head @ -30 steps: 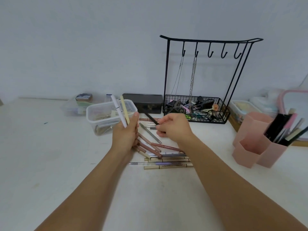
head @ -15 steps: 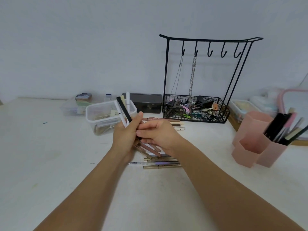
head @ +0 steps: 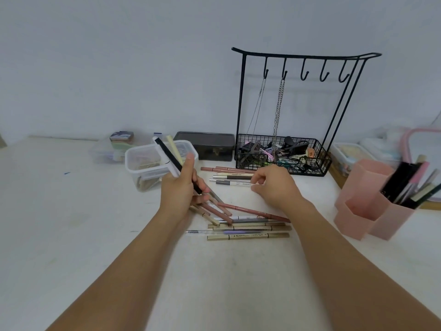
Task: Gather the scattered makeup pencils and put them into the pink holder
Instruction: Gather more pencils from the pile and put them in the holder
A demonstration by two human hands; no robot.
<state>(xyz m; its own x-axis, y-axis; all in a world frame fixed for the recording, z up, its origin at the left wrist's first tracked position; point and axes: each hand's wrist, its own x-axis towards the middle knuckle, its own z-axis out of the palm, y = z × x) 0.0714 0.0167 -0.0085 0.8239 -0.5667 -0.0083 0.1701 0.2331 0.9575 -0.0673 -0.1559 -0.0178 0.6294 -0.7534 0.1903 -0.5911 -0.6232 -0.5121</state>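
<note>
My left hand [head: 178, 190] grips a small bunch of pencils [head: 168, 156], black, white and cream, pointing up and away. My right hand [head: 274, 185] reaches over a row of pencils [head: 229, 176] lying near the wire basket, and its fingertips pinch a pale pencil [head: 245, 185] there. A heap of brown, gold and purple pencils [head: 248, 225] lies on the white table between my forearms. The pink holder [head: 365, 206] stands at the right, with several pencils and brushes [head: 410, 185] upright in its right compartment.
A clear plastic tub [head: 143, 168] sits just behind my left hand. A dark box [head: 207, 145] and a black wire rack [head: 286, 149] with hooks, chains and a basket of clips stand at the back. More containers [head: 348, 154] and a pink-rimmed mirror [head: 424, 149] are far right.
My right hand passed a black pencil into my left hand's bunch, then moved right and away to the row of pencils near the basket.
</note>
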